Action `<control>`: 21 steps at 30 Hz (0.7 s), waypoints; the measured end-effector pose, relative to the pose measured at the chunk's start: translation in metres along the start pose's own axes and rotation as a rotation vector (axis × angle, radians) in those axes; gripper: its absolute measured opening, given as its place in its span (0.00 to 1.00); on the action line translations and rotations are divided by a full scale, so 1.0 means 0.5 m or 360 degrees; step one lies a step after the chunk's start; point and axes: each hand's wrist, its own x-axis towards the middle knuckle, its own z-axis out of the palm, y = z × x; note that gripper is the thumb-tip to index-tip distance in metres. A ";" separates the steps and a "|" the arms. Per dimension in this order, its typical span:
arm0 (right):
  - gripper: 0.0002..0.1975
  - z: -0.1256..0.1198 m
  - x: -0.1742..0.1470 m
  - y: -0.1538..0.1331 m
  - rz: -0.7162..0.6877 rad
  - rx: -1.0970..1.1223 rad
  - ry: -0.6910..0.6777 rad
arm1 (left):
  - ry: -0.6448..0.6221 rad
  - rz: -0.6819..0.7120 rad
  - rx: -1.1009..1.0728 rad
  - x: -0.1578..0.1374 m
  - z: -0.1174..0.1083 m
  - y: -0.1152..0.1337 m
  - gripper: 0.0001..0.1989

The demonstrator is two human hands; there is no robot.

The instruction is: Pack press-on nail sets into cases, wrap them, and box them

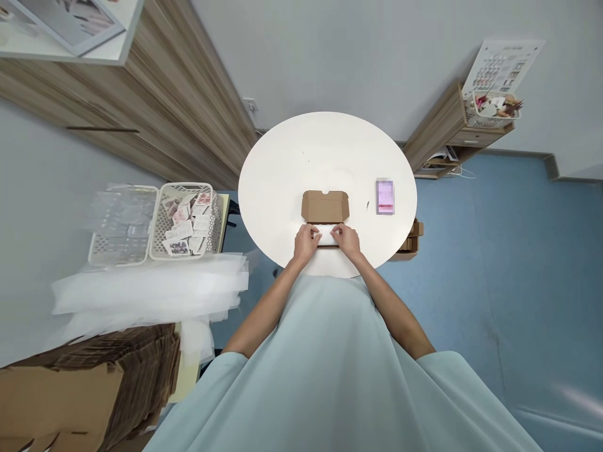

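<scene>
A small brown cardboard box [325,207] stands near the front of the round white table, its lid flap raised on the far side. Inside it lies a white bundle [326,235] that looks like foam wrap; what is within it, if anything, is hidden. My left hand [306,242] pinches the bundle's left part between thumb and fingers. On the right part, my right hand [347,240] is closed in a similar pinch. Both hands rest over the box's side walls, thumbs turned toward each other.
A phone with a pinkish screen [385,197] lies on the right of the table [325,144]. To the left are a basket of printed cards [187,220], a basket of clear packaging [123,226], white foam sheets [155,285] and stacked flat cardboard [141,370]. Cartons [409,242] stand under the table's right edge.
</scene>
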 end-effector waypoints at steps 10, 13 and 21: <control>0.14 0.018 0.006 -0.014 -0.0036 -0.0457 -0.0201 | -0.0241 0.0083 0.0181 -0.006 0.032 -0.026 0.13; 0.12 0.021 0.005 -0.022 -0.0048 -0.0539 -0.0212 | -0.0266 0.0076 0.0225 -0.007 0.036 -0.027 0.13; 0.09 -0.005 -0.007 -0.045 -0.0134 -0.0525 -0.0144 | -0.0213 0.0130 0.0329 -0.008 0.020 0.001 0.13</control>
